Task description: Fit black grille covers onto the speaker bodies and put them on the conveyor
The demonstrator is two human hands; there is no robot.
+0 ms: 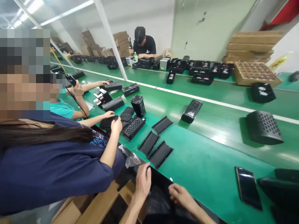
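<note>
My left hand point(143, 181) is at the near edge of the green workbench point(205, 161), its fingers curled and thumb near them against something dark. My right hand point(181, 195) is beside the same edge, fingers folded inward. What either hand holds cannot be made out against the dark area between them. Below them lies black plastic film point(158, 199). Just beyond my left hand, three black curved panels point(161, 154) rest on the bench. A clear plastic bag point(132, 157) lies by the bench edge to the left.
A co-worker in a dark blue shirt point(58, 158) handles a black part close on my left. Cardboard boxes point(98, 205) stand below. A phone point(249, 188) lies at right. Black speaker-like housings point(263, 127) sit on the green conveyor point(219, 121). Another person point(147, 45) sits across.
</note>
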